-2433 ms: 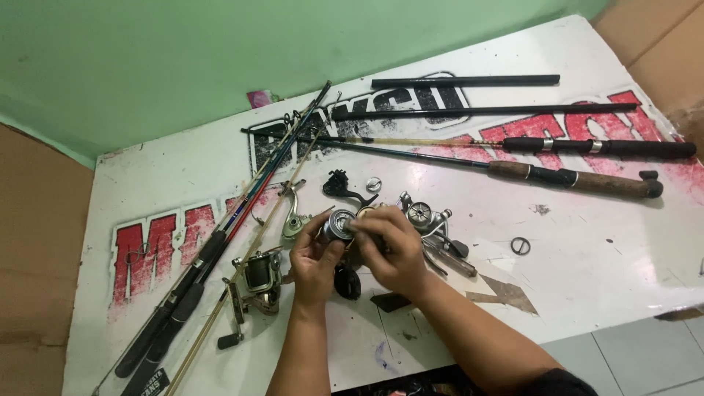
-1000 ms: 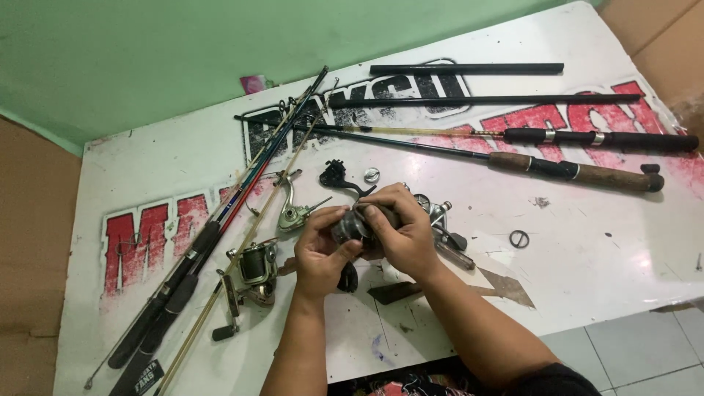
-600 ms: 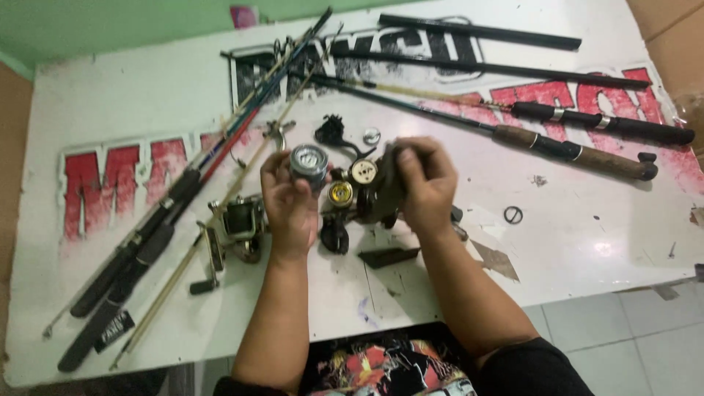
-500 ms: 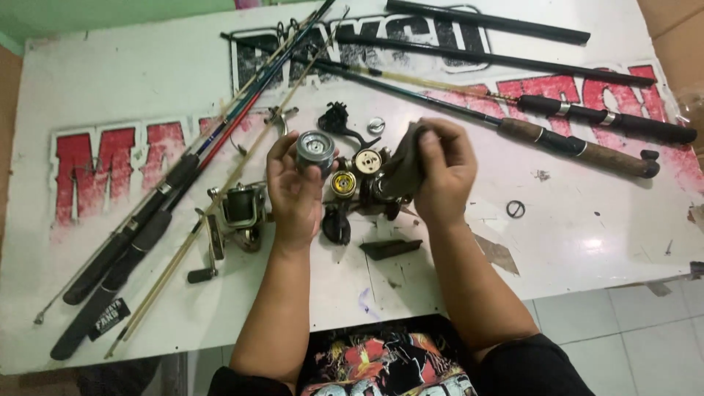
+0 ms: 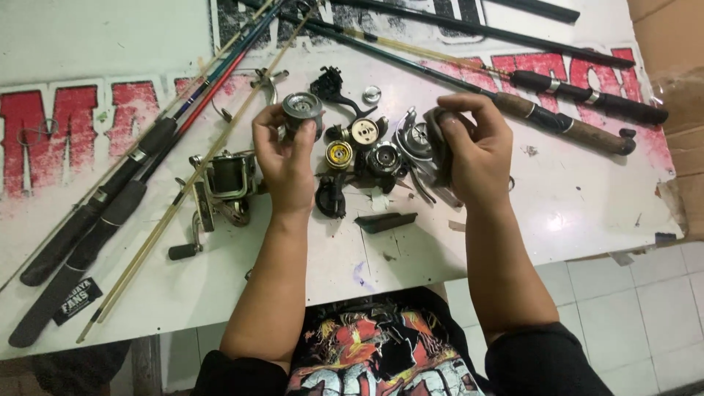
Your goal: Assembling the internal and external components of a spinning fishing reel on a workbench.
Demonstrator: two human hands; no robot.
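Note:
My left hand (image 5: pixel 284 158) holds a small grey metal reel spool (image 5: pixel 301 112) upright between its fingertips. My right hand (image 5: pixel 475 147) grips a dark fishing reel body (image 5: pixel 438 143) a little to the right, apart from the spool. Between the two hands, on the white table (image 5: pixel 572 213), lie several loose reel parts: a gold-centred round piece (image 5: pixel 338 155), a cream-faced round piece (image 5: pixel 363 132) and a dark round piece (image 5: pixel 383 158).
A whole spinning reel (image 5: pixel 220 187) lies left of my left hand. Several fishing rods (image 5: pixel 110 205) run diagonally at the left, and more rods (image 5: pixel 565 125) lie across the top right. A black flat piece (image 5: pixel 385 221) sits near the table's front edge. Cardboard (image 5: pixel 675 59) stands at the right.
My hands held one reel together at first, then drew apart, the left with the spool and the right with the body. The view has tilted downward, closer to the table.

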